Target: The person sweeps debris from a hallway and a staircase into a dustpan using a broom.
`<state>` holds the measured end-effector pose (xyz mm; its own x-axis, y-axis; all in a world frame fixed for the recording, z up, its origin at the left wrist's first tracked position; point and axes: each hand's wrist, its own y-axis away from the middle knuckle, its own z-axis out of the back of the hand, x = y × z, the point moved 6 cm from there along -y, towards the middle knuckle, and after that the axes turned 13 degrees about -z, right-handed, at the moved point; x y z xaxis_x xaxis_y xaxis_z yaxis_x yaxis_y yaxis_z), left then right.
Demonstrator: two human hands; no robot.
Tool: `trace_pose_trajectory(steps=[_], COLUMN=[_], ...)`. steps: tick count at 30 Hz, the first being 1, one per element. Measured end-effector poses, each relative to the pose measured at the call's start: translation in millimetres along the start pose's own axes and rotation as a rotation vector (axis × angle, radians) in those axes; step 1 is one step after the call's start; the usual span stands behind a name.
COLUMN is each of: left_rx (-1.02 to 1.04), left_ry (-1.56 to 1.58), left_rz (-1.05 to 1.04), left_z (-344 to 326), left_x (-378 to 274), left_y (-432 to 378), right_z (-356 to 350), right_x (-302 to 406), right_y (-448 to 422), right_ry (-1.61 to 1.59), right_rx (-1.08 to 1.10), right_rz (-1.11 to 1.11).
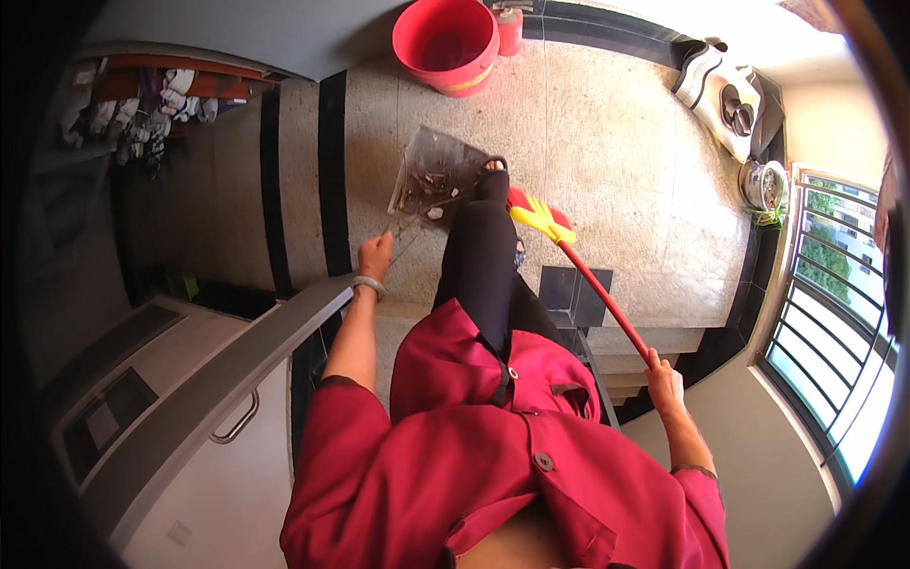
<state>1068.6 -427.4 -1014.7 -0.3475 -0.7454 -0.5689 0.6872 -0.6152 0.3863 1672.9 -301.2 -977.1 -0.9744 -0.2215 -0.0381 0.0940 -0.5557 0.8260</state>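
My left hand (375, 254), with a pale bangle on its wrist, is closed in a fist beside the dark handrail (284, 334). Thin lines like a wire handle run from it to a greyish dustpan (416, 167), blurred, that carries pale scraps and dirt. The fingers hide the grip itself. My right hand (665, 382) grips the upper end of a red broom handle (604, 295). Down by my foot (494, 171), the yellow and red broom head (544, 219) is angled away from me. The foot, in a dark sandal, overlaps the dustpan's right side.
A red bucket (446, 50) stands by the far wall beside a fire extinguisher (509, 30). Shoes fill a rack (163, 107) at left. At right are a white sack (711, 85) with sandals, a plant pot (764, 183) and a barred window (832, 284). Steps (647, 348) descend behind my legs.
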Motion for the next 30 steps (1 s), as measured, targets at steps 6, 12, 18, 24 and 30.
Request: trace_pose_trajectory(steps=[6,12,18,24,30], left_rx=[0.037,0.066,0.065,-0.168,-0.351], left_ry=[-0.050,-0.045,-0.114,-0.052,0.490], left_rz=[-0.006,-0.001,0.039,0.077,0.263], left_z=[-4,1,16,55,70], left_x=[8,30,45,84,135], left_y=[14,9,8,-2,8], right_z=[-1,15,50,26,19], right_x=[-14,-24,5,11,39], right_y=[10,38,41,-7,-22], right_ry=[-0.057,-0.502,-0.792,-1.169,-1.236], right_rx=[0.021,-0.077,-0.258,-0.093,0.246], right_rz=[-0.032,-0.028,-0.006,-0.166,-0.367])
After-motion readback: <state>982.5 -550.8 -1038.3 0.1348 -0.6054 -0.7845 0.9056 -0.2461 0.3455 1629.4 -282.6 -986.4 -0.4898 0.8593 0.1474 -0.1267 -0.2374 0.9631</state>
